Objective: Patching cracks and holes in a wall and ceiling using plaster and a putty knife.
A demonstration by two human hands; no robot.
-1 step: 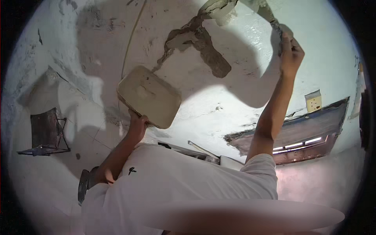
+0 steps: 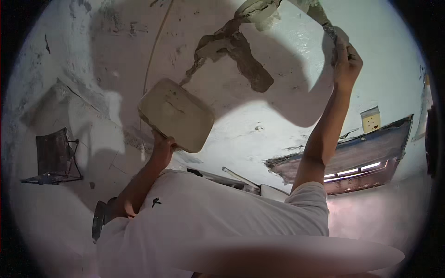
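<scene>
On the far left, a dark folding frame (image 2: pixel 52 152) with a flat panel stood out against the pale surroundings. Farther right, a thin cord (image 2: pixel 155 51) ran down the stained white wall (image 2: pixel 287 109). Near it, on the person's pale shirt (image 2: pixel 222 211), sat a small dark emblem (image 2: pixel 156 202), too small to make out.

The left hand (image 2: pixel 163 149) had its fingers clamped on the near left edge of a shallow beige tray (image 2: pixel 187 127), which was held tilted, left of the middle. In the tray lay a few dark specks and a thin, crooked streak; whether paste coated its bottom could not be told.

Right of the tray, a rough grey patch (image 2: pixel 252 69) branched across the wall. Farther right, the fingers of the right hand (image 2: pixel 347 67) were closed around a dark, narrow tool (image 2: pixel 329 30) at the wall. Nearer, below that hand, were a framed opening (image 2: pixel 371 160) with bright slits and a yellowish plate (image 2: pixel 371 123) with small dark holes.
</scene>
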